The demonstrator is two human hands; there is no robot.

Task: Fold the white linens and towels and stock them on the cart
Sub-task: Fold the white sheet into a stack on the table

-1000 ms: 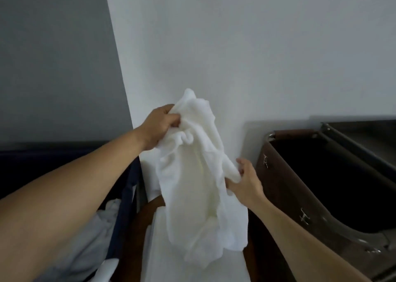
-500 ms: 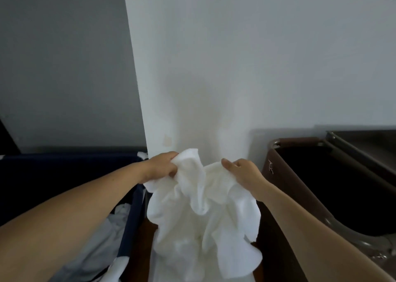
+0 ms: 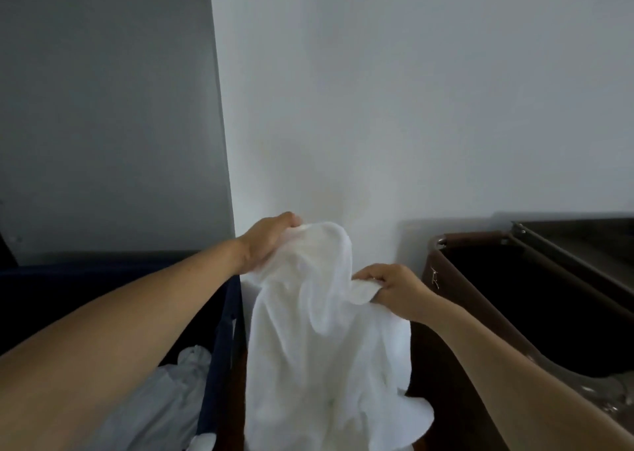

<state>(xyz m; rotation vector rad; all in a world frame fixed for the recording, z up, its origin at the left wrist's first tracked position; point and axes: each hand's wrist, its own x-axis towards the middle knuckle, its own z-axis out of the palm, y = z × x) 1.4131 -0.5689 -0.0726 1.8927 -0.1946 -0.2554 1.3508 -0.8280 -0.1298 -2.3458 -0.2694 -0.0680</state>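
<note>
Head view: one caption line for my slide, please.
Left hand and right hand hold up a crumpled white towel beside a brown hamper.

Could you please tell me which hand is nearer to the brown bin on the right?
The right hand, pinching the white towel close beside the left wall of the brown bin. The left hand holds the towel's top, farther off across the towel.

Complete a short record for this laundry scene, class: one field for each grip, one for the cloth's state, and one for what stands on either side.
Left grip: holds the upper edge of the white terry towel
Right grip: pinches another edge, lower down
Towel state: hanging, rumpled, not yet folded
Left side: dark blue fabric bin with white linens inside
Right side: brown fabric hamper, dark inside
</note>
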